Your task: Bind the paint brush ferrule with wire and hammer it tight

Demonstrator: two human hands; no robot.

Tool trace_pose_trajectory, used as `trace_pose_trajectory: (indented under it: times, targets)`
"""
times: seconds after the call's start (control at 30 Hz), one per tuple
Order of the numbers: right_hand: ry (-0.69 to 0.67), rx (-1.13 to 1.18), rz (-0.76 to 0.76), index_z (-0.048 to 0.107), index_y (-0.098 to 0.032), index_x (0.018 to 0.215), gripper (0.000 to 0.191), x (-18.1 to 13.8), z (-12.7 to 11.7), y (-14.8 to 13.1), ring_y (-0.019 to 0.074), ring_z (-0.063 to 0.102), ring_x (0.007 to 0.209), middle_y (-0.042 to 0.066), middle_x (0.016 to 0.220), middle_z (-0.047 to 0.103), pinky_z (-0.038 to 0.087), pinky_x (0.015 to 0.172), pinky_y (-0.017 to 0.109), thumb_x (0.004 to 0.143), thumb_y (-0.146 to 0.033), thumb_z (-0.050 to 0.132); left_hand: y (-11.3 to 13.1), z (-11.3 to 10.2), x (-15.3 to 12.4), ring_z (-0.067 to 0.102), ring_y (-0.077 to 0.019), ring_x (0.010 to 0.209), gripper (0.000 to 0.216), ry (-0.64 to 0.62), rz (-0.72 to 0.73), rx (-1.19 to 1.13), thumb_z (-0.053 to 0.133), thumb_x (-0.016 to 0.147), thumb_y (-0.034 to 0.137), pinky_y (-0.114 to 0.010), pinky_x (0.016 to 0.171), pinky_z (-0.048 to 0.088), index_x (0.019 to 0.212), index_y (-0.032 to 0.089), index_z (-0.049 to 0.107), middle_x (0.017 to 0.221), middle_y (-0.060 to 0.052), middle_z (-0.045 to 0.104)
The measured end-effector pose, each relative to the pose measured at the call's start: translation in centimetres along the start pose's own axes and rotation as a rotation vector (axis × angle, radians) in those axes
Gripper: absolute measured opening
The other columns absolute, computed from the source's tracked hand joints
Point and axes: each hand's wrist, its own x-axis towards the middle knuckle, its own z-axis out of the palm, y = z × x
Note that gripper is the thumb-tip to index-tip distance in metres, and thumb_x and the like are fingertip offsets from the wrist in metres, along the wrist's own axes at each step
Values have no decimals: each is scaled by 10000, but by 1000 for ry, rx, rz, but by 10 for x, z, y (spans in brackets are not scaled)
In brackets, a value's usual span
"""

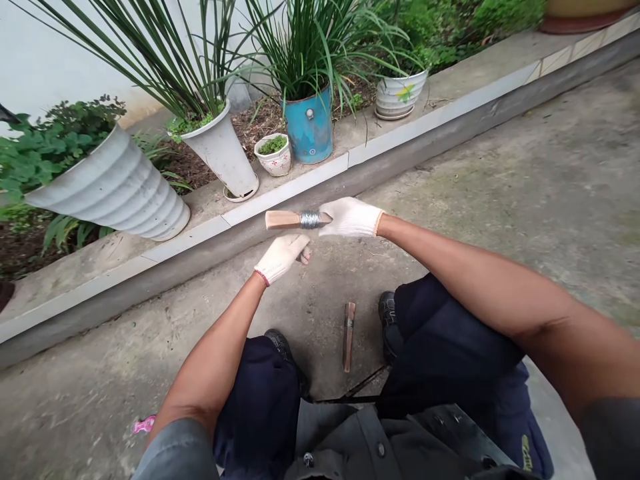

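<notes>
Both my hands wear white knit gloves. My right hand (353, 218) is closed around one end of a short wooden handle (281, 219) held level, its middle wrapped with a band of grey wire (310, 219). My left hand (283, 257) hovers just below the wire wrap, fingers curled together, with a small dark tip showing at the fingertips; what it pinches I cannot make out. A second wooden stick (349, 335) lies on the concrete between my shoes.
A raised concrete kerb (300, 193) runs across in front, carrying a ribbed white pot (113, 190), a tall white pot (225, 153), a small white pot (275, 157), a blue pot (310, 127) and a round white pot (400, 93). A pink scrap (144, 424) lies at left.
</notes>
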Motion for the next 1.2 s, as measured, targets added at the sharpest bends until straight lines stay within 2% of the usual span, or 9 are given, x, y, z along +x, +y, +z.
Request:
trace_pose_trajectory:
  times: [0.2, 0.3, 0.4, 0.53, 0.67, 0.73, 0.83, 1.03, 1.2]
  targets:
    - [124, -18, 291, 685, -186, 1131, 433, 9, -3, 19, 242, 663, 884, 137, 1021, 735, 399, 698, 282, 917, -529, 530, -3, 15, -2, 623, -117, 579, 285, -96, -77, 7, 490, 995, 355, -247, 585, 528, 1063, 140, 664, 746, -24, 659]
    - [133, -171, 343, 694, -167, 1195, 377, 6, -3, 29, 290, 683, 977, 184, 1090, 733, 438, 784, 327, 938, -396, 541, 1, 18, -7, 596, -116, 567, 322, -165, -127, 72, 512, 974, 371, -234, 551, 507, 1137, 142, 670, 719, -4, 638]
    - [50, -364, 285, 748, -110, 1106, 295, 5, 3, 31, 340, 689, 1026, 231, 1052, 735, 444, 860, 395, 911, -211, 550, 9, 18, -12, 543, -108, 517, 349, -183, -136, 218, 517, 950, 371, -221, 518, 468, 1155, 150, 692, 655, 20, 602]
    - [-166, -522, 155, 791, -88, 965, 230, 1, 16, 21, 358, 689, 1006, 238, 971, 746, 430, 907, 439, 853, -134, 596, 15, 11, -13, 528, -120, 537, 362, -103, -98, 379, 502, 933, 414, -225, 518, 439, 1051, 167, 738, 634, 21, 585]
    - [-390, -445, -108, 783, -143, 922, 225, -14, 20, 13, 268, 679, 823, 151, 884, 747, 430, 748, 345, 737, -124, 655, 9, -1, -13, 548, -135, 584, 394, 4, -41, 461, 506, 928, 464, -234, 536, 411, 1009, 165, 749, 663, 11, 610]
    - [-416, -330, -219, 760, -185, 909, 214, -22, 17, 11, 203, 633, 723, 82, 832, 729, 385, 661, 296, 731, -161, 644, 6, -7, -14, 547, -134, 581, 404, 12, -27, 455, 500, 937, 484, -237, 541, 406, 973, 164, 744, 661, 10, 615]
    - [-312, -165, -206, 716, -203, 891, 165, -27, 9, 9, 148, 563, 659, 25, 778, 688, 329, 605, 264, 767, -277, 636, 3, -8, -17, 568, -128, 607, 359, -27, 23, 400, 540, 931, 464, -230, 574, 433, 909, 151, 716, 698, -3, 646]
    - [-27, -55, 103, 702, -207, 989, 352, -14, 3, 9, 169, 580, 706, 54, 839, 698, 350, 630, 268, 851, -512, 595, 2, 9, -18, 628, -118, 582, 354, -38, -36, 199, 478, 984, 441, -234, 585, 506, 1016, 145, 669, 764, -27, 682]
    - [125, -173, 293, 717, -177, 1122, 341, -6, 5, 20, 243, 669, 874, 154, 999, 734, 409, 724, 307, 925, -391, 540, -3, 15, -17, 629, -113, 570, 324, -132, -61, 169, 472, 978, 360, -225, 571, 504, 1139, 148, 658, 770, -13, 677]
